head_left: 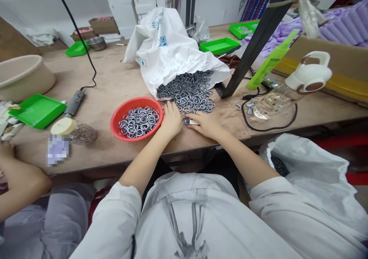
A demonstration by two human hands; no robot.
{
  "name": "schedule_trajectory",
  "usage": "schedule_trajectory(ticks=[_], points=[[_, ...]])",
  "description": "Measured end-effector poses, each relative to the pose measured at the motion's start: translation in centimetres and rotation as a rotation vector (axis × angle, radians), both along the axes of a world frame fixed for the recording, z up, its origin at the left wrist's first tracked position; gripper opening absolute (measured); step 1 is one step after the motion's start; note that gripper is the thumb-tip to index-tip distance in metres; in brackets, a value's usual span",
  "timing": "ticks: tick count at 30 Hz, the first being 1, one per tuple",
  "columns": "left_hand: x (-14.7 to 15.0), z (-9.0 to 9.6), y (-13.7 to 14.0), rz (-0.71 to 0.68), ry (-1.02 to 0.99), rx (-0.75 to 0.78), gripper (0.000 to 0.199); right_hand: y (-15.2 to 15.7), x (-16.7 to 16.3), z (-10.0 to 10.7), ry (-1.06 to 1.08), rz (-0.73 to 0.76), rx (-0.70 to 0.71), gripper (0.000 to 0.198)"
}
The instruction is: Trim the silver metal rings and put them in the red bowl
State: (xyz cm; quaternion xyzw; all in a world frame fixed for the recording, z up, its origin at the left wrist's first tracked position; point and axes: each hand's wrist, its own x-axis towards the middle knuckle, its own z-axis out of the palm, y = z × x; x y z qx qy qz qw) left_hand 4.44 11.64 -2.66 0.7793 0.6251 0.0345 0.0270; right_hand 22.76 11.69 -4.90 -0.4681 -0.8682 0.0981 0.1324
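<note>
My left hand (pixel 171 120) rests on the table between the red bowl (pixel 114 127) and a heap of grey metal-looking rings (pixel 192 92). Its fingers are bent close together at the heap's edge; what lies under them is hidden. My right hand (pixel 206 124) is closed round a small tool with a pale handle (pixel 193 122), its kind unclear. A dark ring (pixel 186 120) is at the tool's tip, close to my left hand. Loose rings (pixel 139 122) fill the bowl. The heap spills from the mouth of a white sack (pixel 172 48) lying on its side.
A slanted dark metal post (pixel 250 44) stands right of the heap. Beyond it are a clear bottle (pixel 273 102) and a black cable (pixel 268 130). On the left lie a grey handheld tool (pixel 75 102) and a green tray (pixel 38 111), near another person's arm (pixel 23 178).
</note>
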Motion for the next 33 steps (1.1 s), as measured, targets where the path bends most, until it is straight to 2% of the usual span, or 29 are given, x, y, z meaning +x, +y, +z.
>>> schedule_trajectory(ticks=[3,5,8,11,14,17,22,25,27,30,32,33], points=[[0.5,-0.4,2.4,0.206,-0.107,-0.019,0.068,-0.8,0.8,-0.5,0.038,-0.03,0.015,0.052],[0.4,-0.7,2.5,0.252,-0.168,-0.033,0.068,-1.3,1.1,-0.6,0.067,-0.053,0.012,0.049],[-0.1,-1.3,0.4,0.098,-0.2,-0.042,0.059,-1.9,1.5,-0.7,0.142,-0.109,0.017,0.042],[-0.9,-1.6,-3.2,-0.095,-0.238,-0.023,0.056,-2.2,1.9,-1.0,0.27,-0.189,0.046,0.035],[-1.9,-2.0,-6.6,-0.202,-0.301,0.122,0.053,-2.1,2.1,-1.2,0.391,-0.228,0.066,0.031],[-3.2,-2.4,-8.6,-0.171,-0.257,0.277,0.047,-2.1,2.1,-1.2,0.412,-0.234,0.063,0.031],[-4.5,-2.6,-8.5,-0.06,-0.239,0.2,0.025,-2.6,1.6,-1.0,0.426,-0.246,0.074,0.03],[-4.5,-2.6,-8.3,-0.05,-0.366,0.188,0.01,-3.8,0.6,-0.9,0.602,-0.209,0.056,0.029],[-4.3,-2.6,-8.6,-0.046,-0.607,0.162,0.008,-5.0,-0.4,-0.6,0.761,-0.155,-0.033,0.03],[-3.6,-2.4,-9.5,0.0,-0.998,0.022,0.031,-6.7,-2.0,0.1,0.924,-0.045,-0.348,0.036],[-3.0,-1.9,-10.2,-0.003,-1.112,-0.018,0.04,-7.5,-2.7,0.7,0.987,0.003,-0.536,0.039],[-2.8,-1.6,-10.5,-0.024,-1.116,0.019,0.041,-7.7,-2.9,1.0,1.003,0.015,-0.597,0.04]])
